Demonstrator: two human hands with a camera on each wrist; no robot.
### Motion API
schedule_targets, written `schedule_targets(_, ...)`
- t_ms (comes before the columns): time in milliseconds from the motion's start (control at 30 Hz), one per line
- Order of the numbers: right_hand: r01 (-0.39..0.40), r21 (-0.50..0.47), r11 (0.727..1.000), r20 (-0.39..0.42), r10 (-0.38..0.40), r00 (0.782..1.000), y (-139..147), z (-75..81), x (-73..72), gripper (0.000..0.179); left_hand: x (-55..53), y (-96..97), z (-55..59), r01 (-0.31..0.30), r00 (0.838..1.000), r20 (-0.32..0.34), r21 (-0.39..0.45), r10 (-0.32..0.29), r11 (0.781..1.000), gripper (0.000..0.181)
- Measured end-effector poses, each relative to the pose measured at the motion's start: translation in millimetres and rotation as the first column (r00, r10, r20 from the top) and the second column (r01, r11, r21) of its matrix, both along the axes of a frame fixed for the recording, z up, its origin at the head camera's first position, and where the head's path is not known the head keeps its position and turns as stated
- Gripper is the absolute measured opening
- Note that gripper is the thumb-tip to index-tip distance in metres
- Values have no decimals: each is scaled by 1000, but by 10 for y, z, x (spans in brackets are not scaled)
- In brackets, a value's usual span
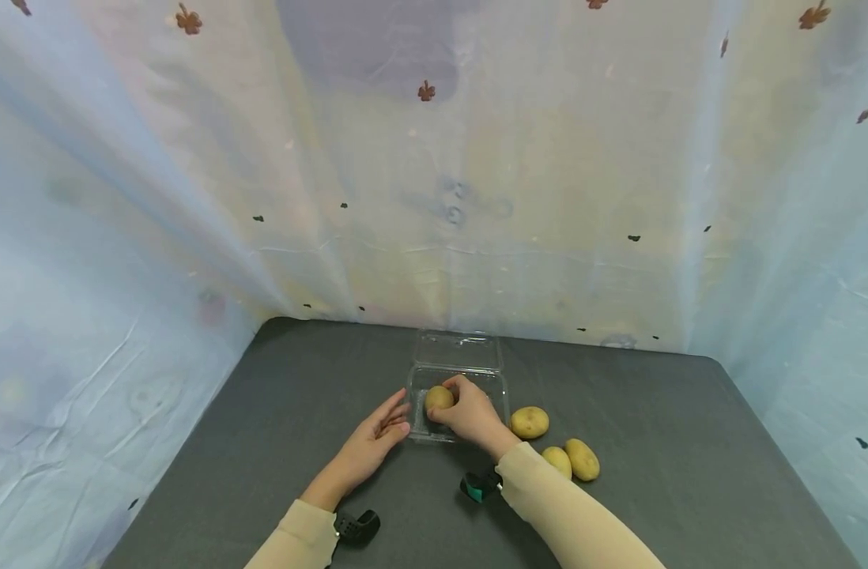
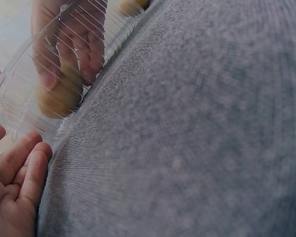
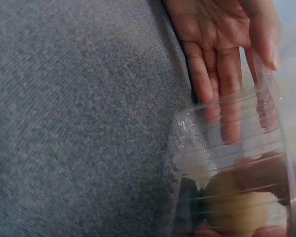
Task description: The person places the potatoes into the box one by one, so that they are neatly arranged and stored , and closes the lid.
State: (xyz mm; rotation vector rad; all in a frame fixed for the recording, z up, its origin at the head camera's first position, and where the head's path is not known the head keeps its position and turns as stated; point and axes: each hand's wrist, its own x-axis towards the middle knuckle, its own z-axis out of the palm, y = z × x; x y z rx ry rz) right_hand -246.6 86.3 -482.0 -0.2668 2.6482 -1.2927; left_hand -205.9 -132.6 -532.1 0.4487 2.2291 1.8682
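Note:
A clear plastic clamshell box (image 1: 506,395) stands on the dark table with its lid (image 1: 457,350) folded back. Inside its left part, the right hand (image 1: 473,413) grips a potato (image 1: 437,398) between thumb and fingers. Through the ribbed wall, the left wrist view shows this potato (image 2: 59,98) low in the box. Beside the box's left wall is the left hand (image 1: 368,444), fingers extended and holding nothing. In the right wrist view, the left hand's fingers (image 3: 230,74) lie along the outside of the wall; whether they touch it is hard to tell.
Right of the box lies one potato (image 1: 530,423). Nearer the right forearm are two more, a potato (image 1: 583,460) and one partly hidden by the sleeve, a paler potato (image 1: 558,459). A pale patterned curtain (image 1: 448,174) hangs behind the table (image 1: 320,363).

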Motion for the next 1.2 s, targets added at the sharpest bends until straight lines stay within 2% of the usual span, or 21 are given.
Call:
schedule_targets(233, 40, 59, 997, 27, -42, 999, 2, 39, 38, 61, -1, -10, -32, -6, 1000, -4, -2, 6, 1000, 59)
schedule_targets(400, 60, 116, 992, 0, -60, 998, 3, 59, 19, 62, -6, -9, -43, -8, 1000, -13, -6, 8, 1000, 60)
schedule_targets(667, 71, 130, 989, -10, -71, 997, -69, 51, -10, 59, 8, -12, -19, 6, 1000, -15, -22, -6, 1000, 61)
schedule_targets(833, 77, 162, 984, -52, -69, 996, -122, 41, -31, 59, 19, -3, -8, 16, 1000, -12, -19, -16, 1000, 61)
schedule_targets(1067, 74, 153, 985, -63, -65, 996, -156, 29, -42, 58, 124, 26, 279, 32, 999, 11, -8, -32, 999, 61)
schedule_targets(1133, 75, 155, 985, -60, -66, 996, -159, 30, -41, 58, 126, 23, 300, 36, 999, 6, -21, -36, 999, 62)
schedule_targets(1200, 74, 155, 985, -57, -66, 996, -156, 36, -37, 58, 114, 23, 275, 36, 999, 2, -22, -36, 999, 62)
